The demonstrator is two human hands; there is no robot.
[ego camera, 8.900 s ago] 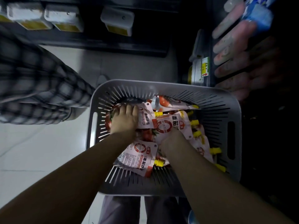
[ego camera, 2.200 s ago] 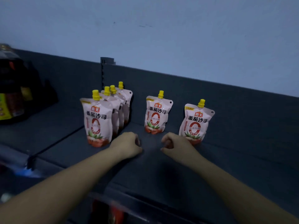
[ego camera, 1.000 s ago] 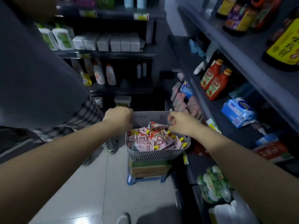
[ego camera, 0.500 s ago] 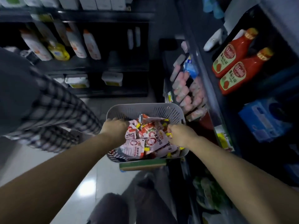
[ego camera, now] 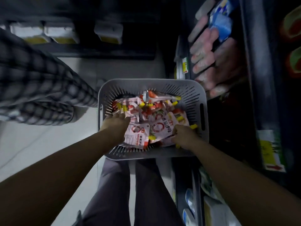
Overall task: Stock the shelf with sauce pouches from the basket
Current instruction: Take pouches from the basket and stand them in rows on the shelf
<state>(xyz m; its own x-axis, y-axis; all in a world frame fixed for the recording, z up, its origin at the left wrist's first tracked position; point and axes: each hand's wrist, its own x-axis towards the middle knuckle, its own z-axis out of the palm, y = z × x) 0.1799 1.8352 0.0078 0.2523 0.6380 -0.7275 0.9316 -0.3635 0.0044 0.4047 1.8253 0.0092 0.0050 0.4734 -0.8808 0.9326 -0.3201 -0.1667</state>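
Both your hands down in the grey slotted plastic basket (ego camera: pixel 182 88), left hand (ego camera: pixel 116 123) flat on the heaped yellow-capped white-and-red sauce pouches (ego camera: pixel 147 123), fingers spread, right hand (ego camera: pixel 183 134) curled at one pouch's edge, grasp hidden, can't tell, frame blurred.

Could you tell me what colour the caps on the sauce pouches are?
Yellow, on the sauce pouches in the basket; head view.

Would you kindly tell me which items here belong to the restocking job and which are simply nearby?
Job: grey basket; sauce pouches; left hand; right hand.
Nearby: pink packets; blue packs; white tubs; yellow price tag.
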